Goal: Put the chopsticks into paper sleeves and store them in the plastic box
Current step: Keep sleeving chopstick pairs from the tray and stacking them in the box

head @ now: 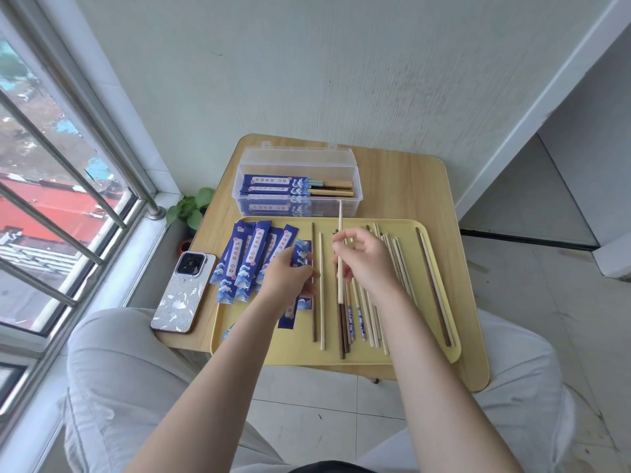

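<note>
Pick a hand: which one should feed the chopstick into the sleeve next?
Right. The right hand already pinches a pale chopstick above the tray; the left hand holds a blue paper sleeve beside it.

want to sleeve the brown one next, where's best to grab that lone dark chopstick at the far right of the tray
Pinch the dark chopstick near its middle, coming straight down from above. It lies flat with a pale chopstick close along its right side, so a fingertip pinch suits it. The tray rim crowds its near end, and the right hand is closest.
</note>
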